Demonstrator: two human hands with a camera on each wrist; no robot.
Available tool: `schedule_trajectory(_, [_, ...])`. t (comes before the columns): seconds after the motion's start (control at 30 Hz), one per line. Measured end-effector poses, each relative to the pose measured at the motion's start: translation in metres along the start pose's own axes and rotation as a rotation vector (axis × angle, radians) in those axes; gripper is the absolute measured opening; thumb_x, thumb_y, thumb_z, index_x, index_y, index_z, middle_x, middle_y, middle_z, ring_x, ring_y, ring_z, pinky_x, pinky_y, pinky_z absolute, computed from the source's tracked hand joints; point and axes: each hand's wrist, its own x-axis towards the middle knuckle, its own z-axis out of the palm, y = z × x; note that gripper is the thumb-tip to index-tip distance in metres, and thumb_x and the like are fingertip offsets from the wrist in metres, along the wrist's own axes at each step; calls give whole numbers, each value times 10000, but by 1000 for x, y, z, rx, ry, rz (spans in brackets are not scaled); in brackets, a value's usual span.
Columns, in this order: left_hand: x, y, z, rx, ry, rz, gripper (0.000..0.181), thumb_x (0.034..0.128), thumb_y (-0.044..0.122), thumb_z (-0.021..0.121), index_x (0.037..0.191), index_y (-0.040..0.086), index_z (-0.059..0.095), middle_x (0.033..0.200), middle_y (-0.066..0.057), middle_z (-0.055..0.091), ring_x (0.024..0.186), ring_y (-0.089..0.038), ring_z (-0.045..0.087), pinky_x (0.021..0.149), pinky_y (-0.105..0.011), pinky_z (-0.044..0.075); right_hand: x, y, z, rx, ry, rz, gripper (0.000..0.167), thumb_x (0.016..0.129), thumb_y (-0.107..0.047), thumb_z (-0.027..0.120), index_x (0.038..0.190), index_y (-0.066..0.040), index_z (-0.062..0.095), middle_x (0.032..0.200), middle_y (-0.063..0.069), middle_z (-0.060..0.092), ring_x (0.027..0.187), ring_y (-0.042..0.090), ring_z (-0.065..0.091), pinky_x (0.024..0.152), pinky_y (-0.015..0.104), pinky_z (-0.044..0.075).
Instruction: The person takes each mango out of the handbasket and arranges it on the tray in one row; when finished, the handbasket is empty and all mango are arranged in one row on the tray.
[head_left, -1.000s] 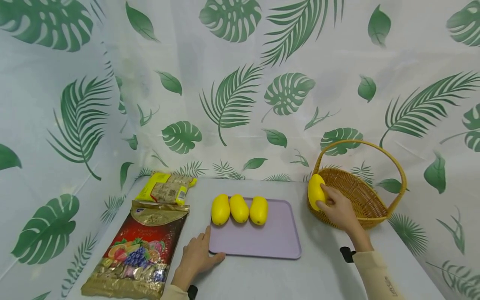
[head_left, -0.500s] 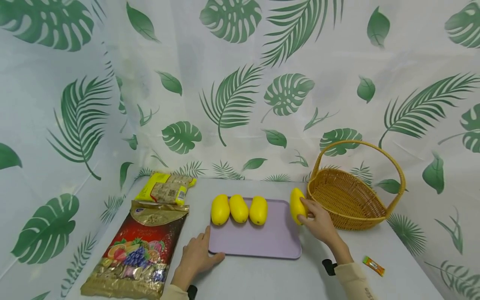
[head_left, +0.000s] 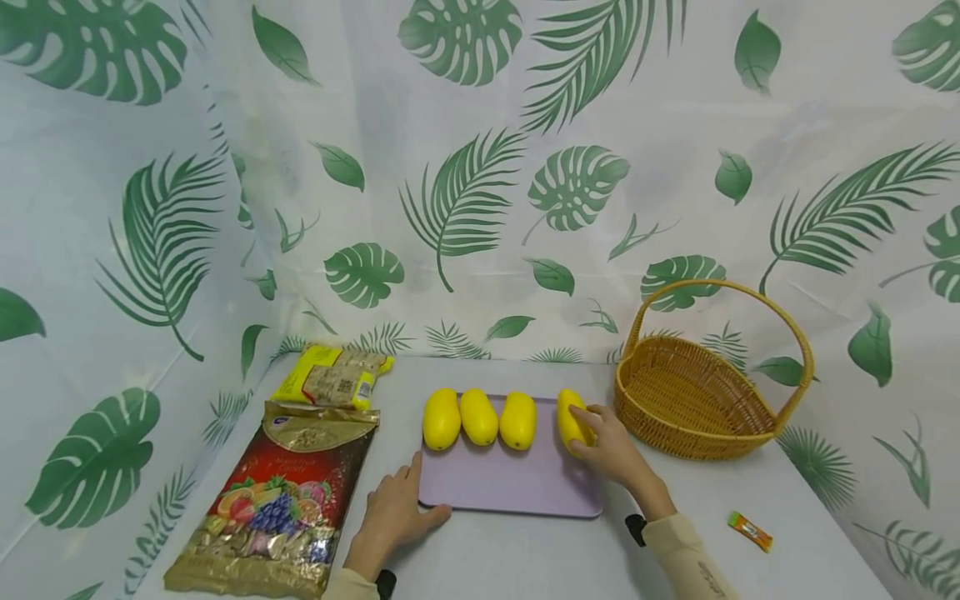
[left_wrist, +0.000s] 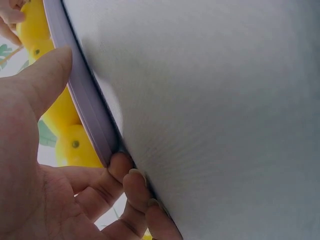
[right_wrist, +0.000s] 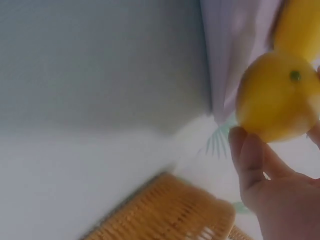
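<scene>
My right hand point(head_left: 611, 446) pinches a smooth yellow mango point(head_left: 572, 417) between thumb and fingers, over the right part of the lilac tray point(head_left: 510, 487). In the right wrist view the mango's end point(right_wrist: 272, 107) with its small green stem mark faces the camera; I cannot tell whether it touches the tray. Three similar mangoes point(head_left: 478, 417) lie side by side along the tray's back left. My left hand point(head_left: 393, 508) holds the tray's front left corner, thumb at the front rim and bent fingers at the left side, as the left wrist view shows.
A wicker basket point(head_left: 693, 437) with a tall handle stands right of the tray. A small orange-green wrapped stick point(head_left: 750, 532) lies at the front right. On the left are a large red-gold candy bag point(head_left: 277, 500) and a yellow packet point(head_left: 333, 377).
My right hand has carried the mango left from the basket to above the tray's right side. The small wrapped stick, covered earlier by my arm, shows now. My left hand stays put.
</scene>
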Motion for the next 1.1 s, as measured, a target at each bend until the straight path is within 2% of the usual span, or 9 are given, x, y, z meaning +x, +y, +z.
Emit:
schedule_trajectory(0.2, [-1, 0, -1, -1, 5, -5, 1025, 780, 567, 786, 1524, -4, 372, 1374, -254, 586, 1156, -466, 595, 906, -676, 474, 5, -8, 7, -67, -45, 27, 571, 915, -260, 685, 1438, -76, 548, 1440, 339, 449, 1259, 510, 502, 1014, 656, 452])
schedule_trajectory(0.37, [-3, -1, -2, 3, 5, -5, 1028, 779, 566, 787, 1522, -9, 373, 1371, -257, 588, 1148, -469, 599, 899, -675, 478, 5, -13, 13, -76, -31, 27, 578, 903, -253, 683, 1436, -72, 550, 1441, 345, 441, 1224, 520, 498, 989, 644, 468])
schedule_trajectory(0.57, [-4, -1, -2, -2, 7, -7, 1028, 780, 565, 788, 1523, -10, 371, 1375, -258, 585, 1157, -472, 595, 909, -677, 475, 5, -18, 14, -79, -2, -12, 614, 889, -263, 716, 1434, -40, 542, 1410, 367, 457, 1179, 514, 515, 982, 626, 448])
schedule_trajectory(0.83, [-3, 1, -2, -1, 11, 2, 1033, 769, 568, 794, 1519, -8, 381, 1373, -253, 590, 1146, -460, 601, 899, -676, 479, 1, -17, 13, -73, -7, 16, 645, 936, -355, 678, 1476, -59, 489, 1441, 364, 434, 1234, 541, 493, 1004, 673, 432])
schedule_trajectory(1.1, [-2, -3, -1, 14, -2, 3, 1034, 777, 577, 786, 1520, -13, 374, 1360, -256, 595, 1140, -459, 606, 895, -667, 486, -9, -14, 3, -69, 36, 30, 647, 958, -401, 639, 1487, -65, 476, 1449, 345, 451, 1278, 566, 467, 1019, 726, 383])
